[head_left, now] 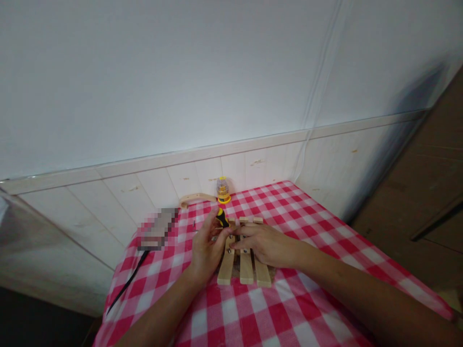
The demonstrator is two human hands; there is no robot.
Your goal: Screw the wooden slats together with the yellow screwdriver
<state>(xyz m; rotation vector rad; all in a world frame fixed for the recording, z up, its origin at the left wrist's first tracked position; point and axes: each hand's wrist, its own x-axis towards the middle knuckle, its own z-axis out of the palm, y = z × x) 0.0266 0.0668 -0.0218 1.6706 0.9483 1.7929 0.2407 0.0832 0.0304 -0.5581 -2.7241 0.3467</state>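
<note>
Cloth (pixel 231 318): red-and-white check. Slats (pixel 246 271): three, wooden, mid-cloth, side by side, long axes near to far. Right hand (pixel 269 245): fingers loosely spread across slats. Left hand (pixel 205 250): half-curled beside screwdriver (pixel 222 219); grip unclear. Screwdriver: handle end far-left, tip hidden.

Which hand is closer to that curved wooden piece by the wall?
Left. The left hand is in front of the curved wooden piece, slightly right; the right hand is farther right, over the wooden slats.
</note>
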